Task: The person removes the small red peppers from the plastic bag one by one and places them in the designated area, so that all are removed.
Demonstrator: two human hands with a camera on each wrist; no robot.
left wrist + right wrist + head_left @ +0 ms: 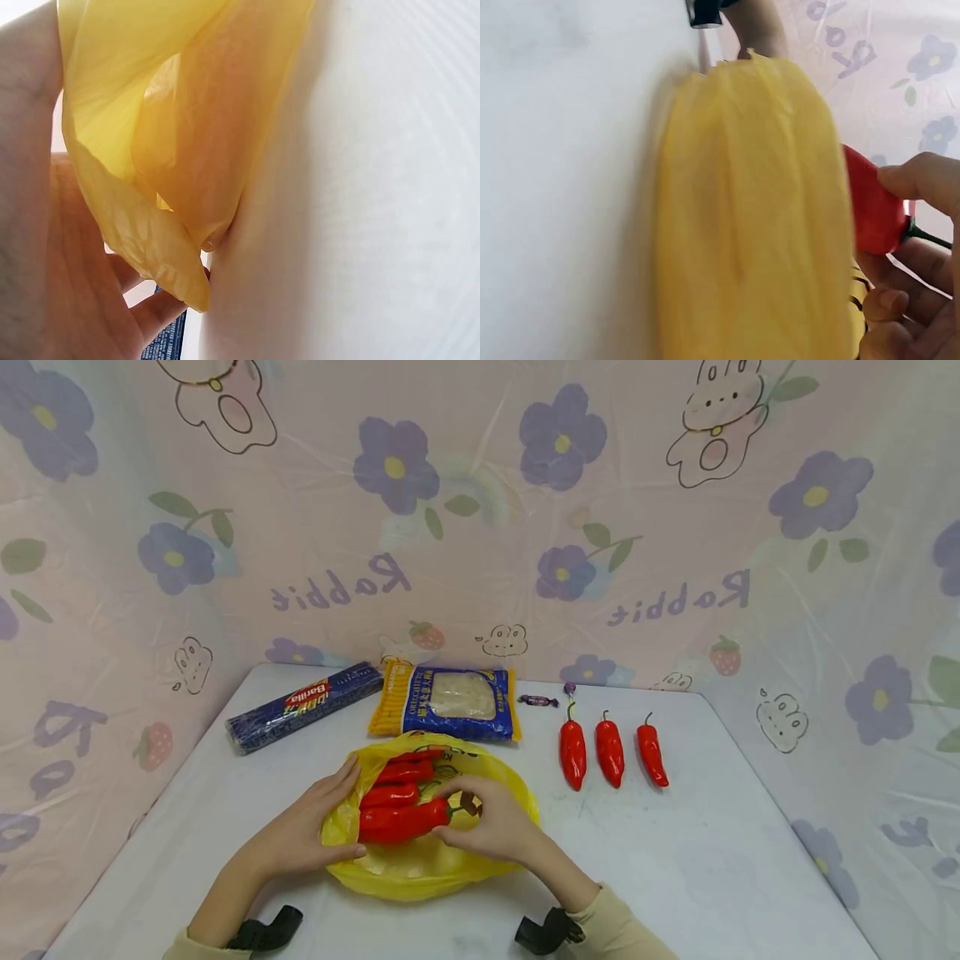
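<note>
A yellow plastic bag (420, 881) lies with its mouth spread, several glossy red chili peppers (392, 795) side by side in it. My left hand (303, 831) holds the bag's left rim, thumb on the near side and fingers on the far side. In the left wrist view its fingers bend round a fold of the bag (157, 240). With my right hand (491, 822) I pinch the nearest red chili pepper (397, 823) near its green stem, over the bag's mouth. The right wrist view shows the thumb on this pepper (874, 210) and fingers below it.
Three red chili peppers (572, 756) lie in a row on the white table (705, 843), right of the bag. Behind the bag are a blue-and-yellow pasta packet (461, 703), a dark blue Barilla pasta pack (303, 706) and small purple-wrapped candies (537, 700). A patterned curtain (480, 543) surrounds the table.
</note>
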